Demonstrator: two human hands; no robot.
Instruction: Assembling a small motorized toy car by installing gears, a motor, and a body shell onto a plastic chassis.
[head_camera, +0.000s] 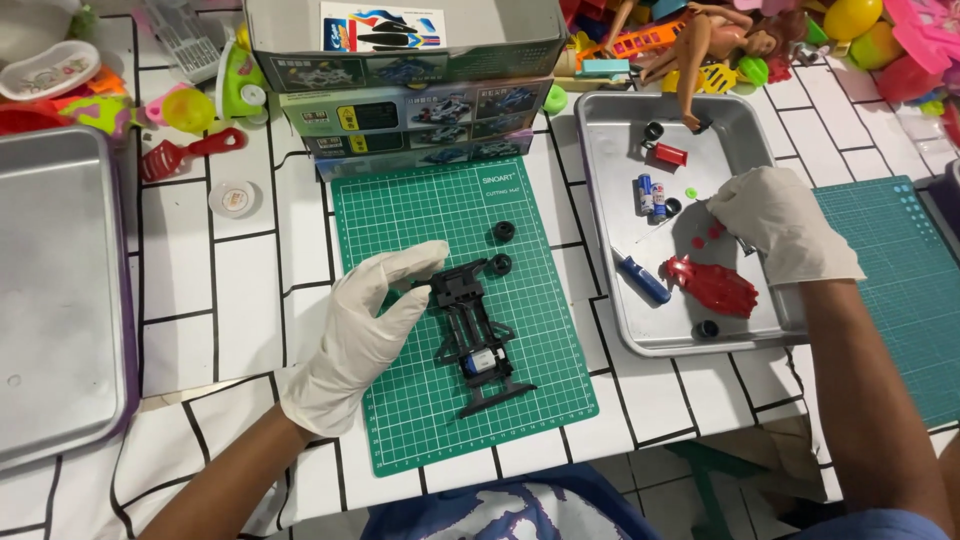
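Right now I see both of my gloved hands over a white table with black grid lines. My left hand (365, 330) rests on the green cutting mat (400, 220), its fingers loosely curled and open, with the thumb and fingertips just touching the front left corner of the black toy car chassis (470, 335); it steadies the chassis rather than clasping it. The chassis lies flat near the middle of the mat, its long axis running roughly from top to bottom of the view, with a small blue and silver motor (482, 362) seated toward its lower end. 1 black wheel (502, 263) sits at the chassis's upper right corner, and another loose black wheel (504, 231) lies on the mat just above it. My right hand (775, 225) is inside the metal tray (620, 125) to the right of the mat, fingers bent down onto the tray floor near some small red pieces (706, 237); I cannot tell whether it pinches anything. Just beside that hand lie the red car body shell (715, 285) and a blue screwdriver (643, 279). Stacked kit boxes (420, 110) stand at the mat's top edge.
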